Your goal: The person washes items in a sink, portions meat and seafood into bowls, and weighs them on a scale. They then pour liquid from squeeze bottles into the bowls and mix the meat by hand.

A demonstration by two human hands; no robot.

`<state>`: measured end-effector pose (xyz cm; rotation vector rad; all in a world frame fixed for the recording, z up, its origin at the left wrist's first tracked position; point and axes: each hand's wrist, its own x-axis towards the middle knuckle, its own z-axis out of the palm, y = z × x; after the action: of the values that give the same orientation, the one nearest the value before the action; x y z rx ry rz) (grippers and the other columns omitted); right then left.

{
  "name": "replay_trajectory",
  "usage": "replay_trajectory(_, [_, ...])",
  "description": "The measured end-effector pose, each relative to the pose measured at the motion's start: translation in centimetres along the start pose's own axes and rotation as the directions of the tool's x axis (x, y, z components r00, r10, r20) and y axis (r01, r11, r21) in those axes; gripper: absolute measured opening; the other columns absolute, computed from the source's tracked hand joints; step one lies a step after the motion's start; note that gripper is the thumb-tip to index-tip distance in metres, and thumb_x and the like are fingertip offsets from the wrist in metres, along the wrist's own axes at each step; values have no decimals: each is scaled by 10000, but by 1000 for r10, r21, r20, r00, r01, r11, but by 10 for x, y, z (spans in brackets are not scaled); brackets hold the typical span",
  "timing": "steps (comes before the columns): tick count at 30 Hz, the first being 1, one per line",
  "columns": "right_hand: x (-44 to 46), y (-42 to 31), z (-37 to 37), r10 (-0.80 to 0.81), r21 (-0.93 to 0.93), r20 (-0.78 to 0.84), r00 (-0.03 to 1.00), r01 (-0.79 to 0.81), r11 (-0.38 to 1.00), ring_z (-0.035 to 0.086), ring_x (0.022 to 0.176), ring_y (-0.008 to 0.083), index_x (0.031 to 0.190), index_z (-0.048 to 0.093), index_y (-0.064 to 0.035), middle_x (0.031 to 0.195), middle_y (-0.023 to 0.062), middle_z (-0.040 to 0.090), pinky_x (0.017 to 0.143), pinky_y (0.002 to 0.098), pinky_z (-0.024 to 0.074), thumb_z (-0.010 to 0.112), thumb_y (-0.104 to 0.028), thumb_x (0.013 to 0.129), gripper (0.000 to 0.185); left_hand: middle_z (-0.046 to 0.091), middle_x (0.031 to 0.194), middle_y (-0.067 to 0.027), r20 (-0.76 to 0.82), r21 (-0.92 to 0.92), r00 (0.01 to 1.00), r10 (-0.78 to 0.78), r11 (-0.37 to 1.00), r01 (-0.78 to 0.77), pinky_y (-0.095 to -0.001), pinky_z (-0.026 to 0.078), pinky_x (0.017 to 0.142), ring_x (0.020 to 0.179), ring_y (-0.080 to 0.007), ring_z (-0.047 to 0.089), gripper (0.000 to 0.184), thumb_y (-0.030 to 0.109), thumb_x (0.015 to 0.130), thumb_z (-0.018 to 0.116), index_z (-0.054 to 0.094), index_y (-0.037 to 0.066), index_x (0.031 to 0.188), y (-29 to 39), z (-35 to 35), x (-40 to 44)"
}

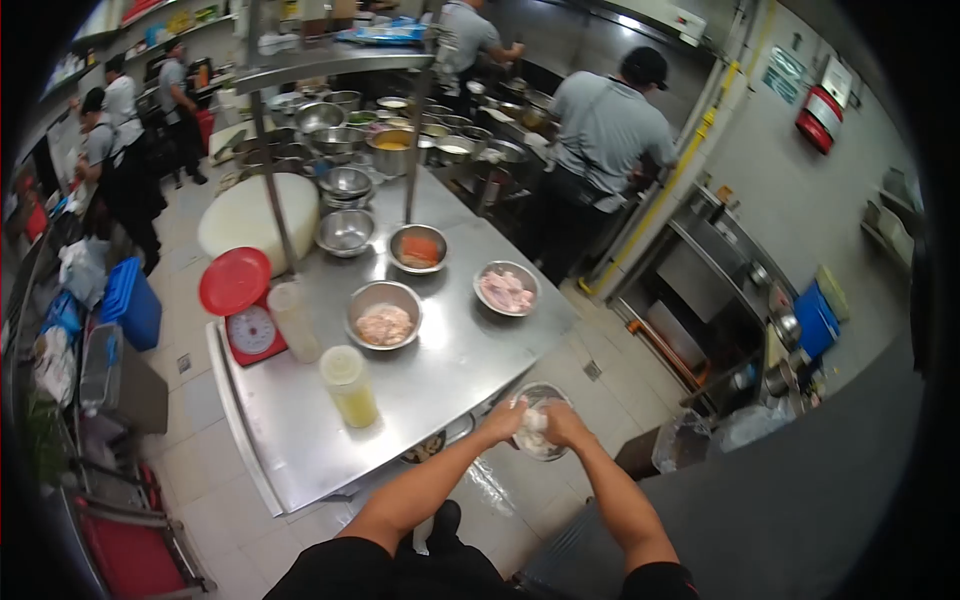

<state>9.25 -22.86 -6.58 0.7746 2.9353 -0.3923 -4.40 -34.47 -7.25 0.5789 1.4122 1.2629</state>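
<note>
A metal bowl [536,392] with pale, whitish pieces of food [537,430] in it is held out past the table's corner, above the floor. My left hand [504,418] grips its left rim. On the opposite side my right hand [564,424] is closed on the rim, thumb toward the inside; the fingers under the bowl are hidden. Nearest on the steel table [450,345] are a bowl of pale pink raw meat [506,290], another bowl of raw meat [384,325] and a bowl with an orange-pink piece [419,250].
Left on the table stand a red scale [252,328], a clear container [293,318] and a container of yellowish liquid [349,388]. Stacked bowls [347,182] fill the far end. A co-worker [606,130] works beyond the table. A low steel shelf [690,275] lies to the right.
</note>
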Motion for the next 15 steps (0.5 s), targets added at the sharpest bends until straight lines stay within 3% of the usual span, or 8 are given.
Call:
replay_trajectory(3, [2,-20,-18,-8,61,106,994,2,998,640,854,335,970,611,-33,931,188,655,750,413,502,689,-103,691,298,534,1133,-298,-207,66,967,150,988,-139,-466,579,528,926,-437,616,539,420,953,384,356,87,1374,-6,9,23])
replay_trajectory(5, [-1,-36,-17,96,782,112,989,-147,606,622,854,203,1029,579,-28,942,95,638,730,328,506,697,-45,731,321,516,1154,-324,-311,204,918,247,960,-189,-484,579,601,922,-463,611,547,423,947,385,342,100,1387,-21,18,31])
replay_trajectory(7, [8,-46,-7,209,870,65,976,-159,468,602,855,154,1060,563,-26,953,71,632,733,293,498,687,-34,740,344,534,1140,-337,-406,460,807,429,859,-225,-493,528,792,923,-480,603,556,432,936,385,332,141,1407,-41,26,38])
replay_trajectory(9, [18,-37,21,370,987,-1,929,-59,152,596,899,135,1118,530,-5,964,58,634,770,275,490,680,-33,748,400,560,1102,-328,-349,260,837,421,902,-345,-476,492,846,949,-473,597,558,437,938,375,326,149,1413,-46,21,32])
replay_trajectory(10, [30,-25,37,378,987,8,926,-68,145,596,899,135,1118,530,-5,964,58,634,770,275,490,680,-33,748,400,587,1063,-319,-283,43,860,425,901,-431,-458,457,901,975,-466,591,560,442,940,366,320,156,1418,-51,20,28])
replay_trajectory(12, [37,-5,57,392,838,-255,884,0,546,607,949,188,1086,561,-11,962,84,648,800,306,490,689,-51,742,369,622,1034,-283,-277,13,941,192,980,-197,-437,461,880,997,-399,608,649,505,933,374,353,24,1369,-40,13,15])
replay_trajectory(14, [35,-30,15,277,546,-394,876,-19,838,631,947,278,994,623,-56,1025,142,657,808,356,493,719,-101,711,302,566,1191,-262,-231,136,943,240,968,-213,-401,408,975,1129,-366,542,675,535,942,344,411,-18,1323,-45,0,27])
replay_trajectory(15, [31,-48,-5,322,582,-376,869,-49,812,637,923,289,1014,617,-62,1008,141,660,802,358,494,699,-88,713,314,532,1229,-272,-313,217,919,239,960,-175,-398,399,987,1140,-353,533,657,508,951,356,419,-44,1301,-51,-4,37])
